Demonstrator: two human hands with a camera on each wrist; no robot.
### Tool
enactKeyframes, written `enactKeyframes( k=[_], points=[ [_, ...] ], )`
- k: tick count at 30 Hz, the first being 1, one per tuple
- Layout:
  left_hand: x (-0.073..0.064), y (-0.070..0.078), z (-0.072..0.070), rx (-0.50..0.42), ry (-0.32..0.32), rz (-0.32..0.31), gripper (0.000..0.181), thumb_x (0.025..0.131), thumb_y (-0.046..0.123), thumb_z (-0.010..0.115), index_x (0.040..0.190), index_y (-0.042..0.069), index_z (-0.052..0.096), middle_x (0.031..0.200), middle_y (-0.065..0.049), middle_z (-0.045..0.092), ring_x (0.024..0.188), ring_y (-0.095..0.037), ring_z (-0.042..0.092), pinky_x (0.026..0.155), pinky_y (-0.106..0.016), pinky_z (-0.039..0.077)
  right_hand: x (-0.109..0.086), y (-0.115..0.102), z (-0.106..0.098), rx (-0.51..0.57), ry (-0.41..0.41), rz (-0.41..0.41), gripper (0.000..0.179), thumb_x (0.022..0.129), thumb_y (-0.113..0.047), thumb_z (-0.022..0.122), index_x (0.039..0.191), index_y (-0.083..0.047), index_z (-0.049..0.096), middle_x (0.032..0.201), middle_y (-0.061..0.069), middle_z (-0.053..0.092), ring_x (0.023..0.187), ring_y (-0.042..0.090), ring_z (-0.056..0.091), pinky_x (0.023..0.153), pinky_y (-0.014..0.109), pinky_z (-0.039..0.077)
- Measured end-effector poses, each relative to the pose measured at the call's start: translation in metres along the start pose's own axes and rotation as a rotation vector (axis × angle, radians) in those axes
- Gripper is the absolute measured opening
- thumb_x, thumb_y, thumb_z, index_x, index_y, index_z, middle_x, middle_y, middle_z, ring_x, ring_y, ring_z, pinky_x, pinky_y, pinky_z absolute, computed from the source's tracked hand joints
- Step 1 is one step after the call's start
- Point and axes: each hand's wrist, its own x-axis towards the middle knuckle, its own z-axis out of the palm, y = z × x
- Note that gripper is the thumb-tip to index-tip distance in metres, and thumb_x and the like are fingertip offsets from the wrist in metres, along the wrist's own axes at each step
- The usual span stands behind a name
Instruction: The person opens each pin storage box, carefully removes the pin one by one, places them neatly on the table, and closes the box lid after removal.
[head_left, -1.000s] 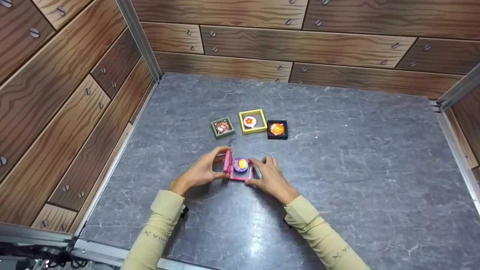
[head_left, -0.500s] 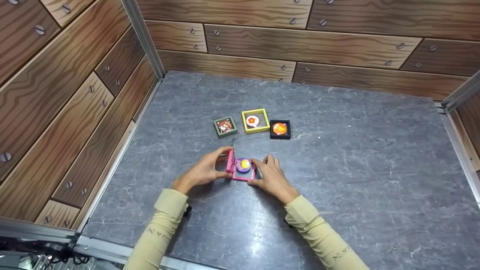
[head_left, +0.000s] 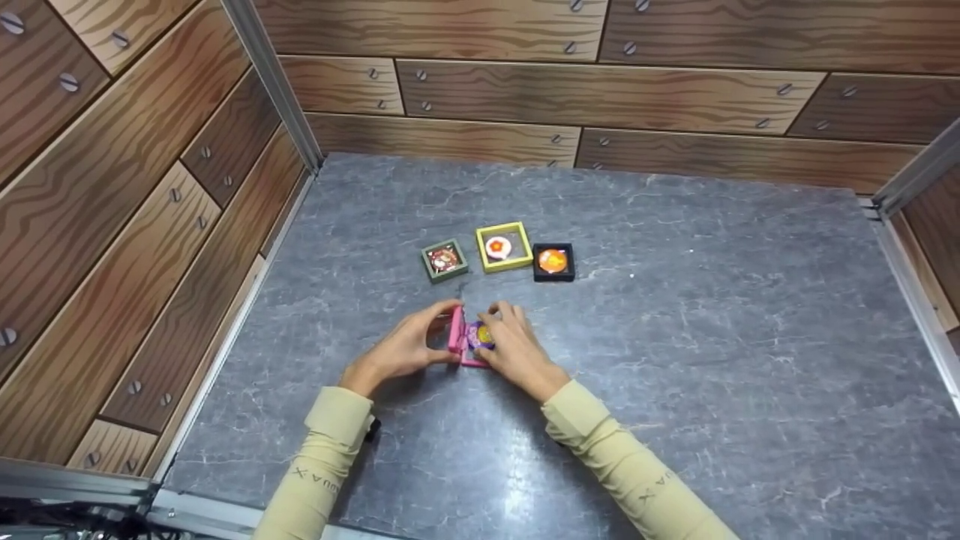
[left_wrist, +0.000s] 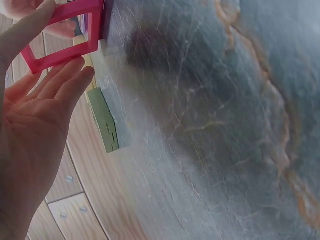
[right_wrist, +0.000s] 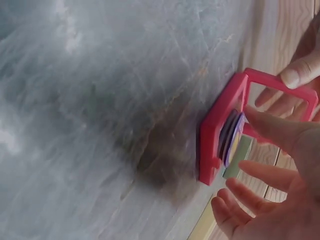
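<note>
A pink hinged display frame (right_wrist: pixel 215 131) lies on the grey tabletop with its lid raised. My left hand (head_left: pixel 403 343) holds that lid, thumb on one edge and fingers on the opposite edge. On the frame's lower half sits a round purple badge (right_wrist: pixel 235 141) with a yellow picture. My right hand (head_left: pixel 516 346) is over the badge, its thumb and fingers spread to either side. In the right wrist view the thumb tip is at the badge's edge; whether it touches is unclear. The right hand partly covers the badge in the head view.
Beyond the hands stand a green frame (head_left: pixel 451 276) with a dark red picture, a yellow frame (head_left: pixel 508 266) with a white flower badge, and a black frame (head_left: pixel 553 278) with an orange badge. Wood-patterned walls (head_left: pixel 495 90) bound the table (head_left: pixel 712 337).
My right hand has left the frame's right edge and moved left over the purple badge. My left hand keeps hold of the raised lid. The view has shifted slightly.
</note>
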Motion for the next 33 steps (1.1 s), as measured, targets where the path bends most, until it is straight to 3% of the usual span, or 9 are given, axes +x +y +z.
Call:
enactKeyframes(
  k=[10,15,20,27,30,33],
  points=[
    [0.000,0.000,0.001,-0.031,0.000,-0.010,0.088,0.083,0.000,0.084,0.159,0.001,0.040,0.161,-0.025,0.048,0.145,-0.041,0.054,0.126,-0.052,0.042,0.000,-0.002,0.009,-0.117,0.048,-0.111,0.040,0.089,-0.011,0.081,0.123,0.006,0.071,0.119,0.019,0.065,0.106,0.038,0.053,0.096,0.050,0.054],
    [-0.001,-0.001,0.001,-0.039,0.008,-0.017,0.088,0.083,0.001,0.085,0.159,0.002,0.040,0.160,-0.024,0.049,0.145,-0.041,0.055,0.126,-0.052,0.043,0.002,0.001,0.006,-0.109,0.043,-0.133,0.040,0.086,-0.010,0.083,0.120,0.008,0.071,0.115,0.017,0.068,0.103,0.037,0.057,0.094,0.050,0.057],
    [0.000,0.001,0.002,-0.025,0.001,-0.018,0.088,0.083,0.001,0.084,0.159,0.000,0.040,0.162,-0.024,0.047,0.145,-0.041,0.054,0.126,-0.051,0.043,0.001,0.006,0.000,-0.043,0.020,-0.119,0.043,0.086,-0.008,0.083,0.123,0.010,0.069,0.121,0.019,0.068,0.111,0.038,0.061,0.103,0.051,0.058],
    [-0.001,0.005,0.002,0.024,-0.008,-0.026,0.090,0.083,0.002,0.084,0.160,0.001,0.039,0.163,-0.023,0.046,0.145,-0.040,0.054,0.125,-0.050,0.043,-0.008,0.015,-0.008,0.060,0.002,-0.023,0.055,0.090,-0.011,0.081,0.139,0.006,0.062,0.137,0.021,0.064,0.129,0.040,0.058,0.118,0.054,0.050],
    [-0.001,0.006,0.002,0.023,-0.008,-0.029,0.090,0.083,0.002,0.084,0.160,0.001,0.039,0.164,-0.022,0.046,0.146,-0.039,0.054,0.126,-0.049,0.043,-0.016,0.020,-0.013,0.083,0.031,-0.003,0.055,0.090,-0.011,0.081,0.139,0.006,0.063,0.137,0.022,0.063,0.131,0.041,0.058,0.119,0.054,0.049],
    [-0.002,0.007,0.001,0.014,-0.003,-0.027,0.089,0.083,0.001,0.084,0.160,0.000,0.039,0.164,-0.022,0.045,0.147,-0.039,0.052,0.127,-0.048,0.042,-0.024,0.025,-0.019,0.098,0.078,0.001,0.048,0.087,-0.007,0.083,0.130,0.008,0.068,0.129,0.022,0.066,0.123,0.041,0.063,0.114,0.053,0.053]
  ],
)
